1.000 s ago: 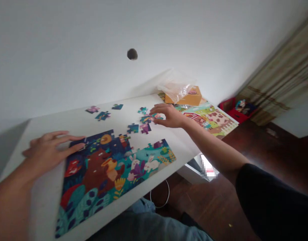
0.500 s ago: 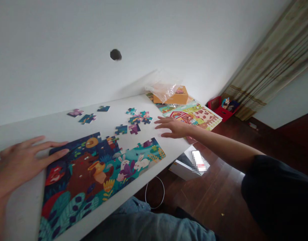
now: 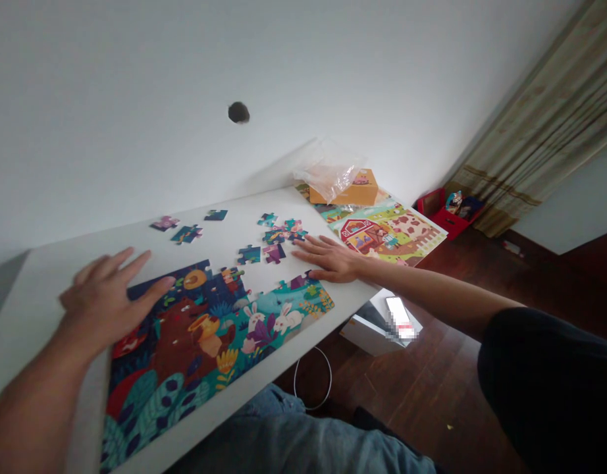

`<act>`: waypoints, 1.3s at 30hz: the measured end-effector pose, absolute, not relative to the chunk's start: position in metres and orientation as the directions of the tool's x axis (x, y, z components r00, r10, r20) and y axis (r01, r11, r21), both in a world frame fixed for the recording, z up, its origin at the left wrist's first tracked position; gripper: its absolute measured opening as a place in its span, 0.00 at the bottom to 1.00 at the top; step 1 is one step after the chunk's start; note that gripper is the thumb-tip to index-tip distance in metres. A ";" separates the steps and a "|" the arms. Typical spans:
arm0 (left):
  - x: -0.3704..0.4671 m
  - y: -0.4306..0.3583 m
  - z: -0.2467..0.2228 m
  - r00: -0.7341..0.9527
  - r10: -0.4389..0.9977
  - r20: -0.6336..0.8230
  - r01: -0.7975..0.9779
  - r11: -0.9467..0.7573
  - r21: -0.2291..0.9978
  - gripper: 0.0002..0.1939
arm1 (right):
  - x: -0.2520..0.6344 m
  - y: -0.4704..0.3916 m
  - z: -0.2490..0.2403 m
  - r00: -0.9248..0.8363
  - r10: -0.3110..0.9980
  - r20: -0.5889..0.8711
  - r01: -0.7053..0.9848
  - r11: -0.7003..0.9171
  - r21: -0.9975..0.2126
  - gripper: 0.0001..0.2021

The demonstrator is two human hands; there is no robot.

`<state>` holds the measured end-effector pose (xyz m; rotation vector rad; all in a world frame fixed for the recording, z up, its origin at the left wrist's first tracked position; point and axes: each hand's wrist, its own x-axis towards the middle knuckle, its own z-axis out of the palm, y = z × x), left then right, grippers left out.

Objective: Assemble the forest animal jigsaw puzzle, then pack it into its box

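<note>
A partly joined jigsaw puzzle (image 3: 185,342) with a bear and two rabbits lies on the white table (image 3: 303,309), with a gap along its far side. My left hand (image 3: 108,293) is over the puzzle's upper left corner, fingers spread and holding nothing. Beyond the puzzle, my right hand (image 3: 330,259) stretches out with fingers apart, beside a cluster of loose puzzle pieces (image 3: 286,230). Closer to the gap are a blue piece (image 3: 249,255) and a purple piece (image 3: 274,253). Farther left lie a pink piece (image 3: 165,223), a teal piece (image 3: 187,234) and a dark blue piece (image 3: 216,215).
An orange box (image 3: 353,191) under a clear plastic bag (image 3: 328,172) stands on a farm picture sheet (image 3: 392,230) by the wall. On the floor are a white box (image 3: 372,332) with a phone (image 3: 398,313) on top and a red container (image 3: 449,220).
My left hand has moved right and up over the puzzle's corner. My right hand has come slightly left and lower, nearer the loose pieces. The whole view has shifted a little.
</note>
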<state>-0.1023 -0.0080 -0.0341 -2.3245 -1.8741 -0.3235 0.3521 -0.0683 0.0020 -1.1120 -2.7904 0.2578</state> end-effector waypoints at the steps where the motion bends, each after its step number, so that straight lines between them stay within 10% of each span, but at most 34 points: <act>1: -0.085 -0.013 -0.034 0.233 0.936 0.265 0.970 -0.243 0.007 0.37 | 0.351 -0.067 0.002 -0.719 0.691 0.071 0.668 0.716 -0.203 0.32; 19: -0.045 -0.033 -0.029 0.312 0.950 0.036 0.949 -0.313 0.046 0.38 | 0.322 0.004 -0.021 -0.578 0.733 0.359 0.693 0.673 -0.258 0.30; 39: -0.054 -0.043 -0.023 0.258 0.965 0.040 0.953 -0.261 0.153 0.38 | 0.226 0.025 0.008 -0.738 0.632 0.236 0.597 0.775 -0.206 0.22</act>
